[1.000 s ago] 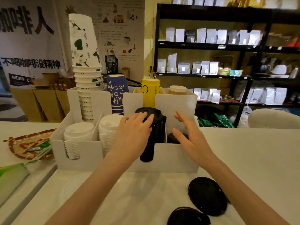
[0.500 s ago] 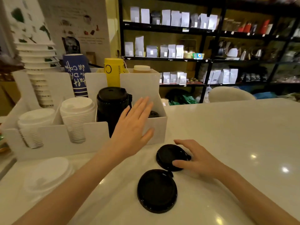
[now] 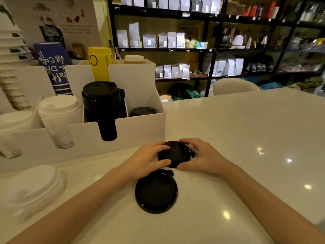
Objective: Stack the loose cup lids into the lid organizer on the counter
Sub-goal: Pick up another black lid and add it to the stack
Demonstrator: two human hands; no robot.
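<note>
Now both hands, left and right, cup one black lid from opposite sides; the organizer sits just beyond, up-left.

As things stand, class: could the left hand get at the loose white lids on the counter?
Probably yes. The left hand is busy gripping a black lid, but the white lids lie open on the counter with nothing between.

Head-worn wide-angle view, facing forward and down (close) over counter
</note>
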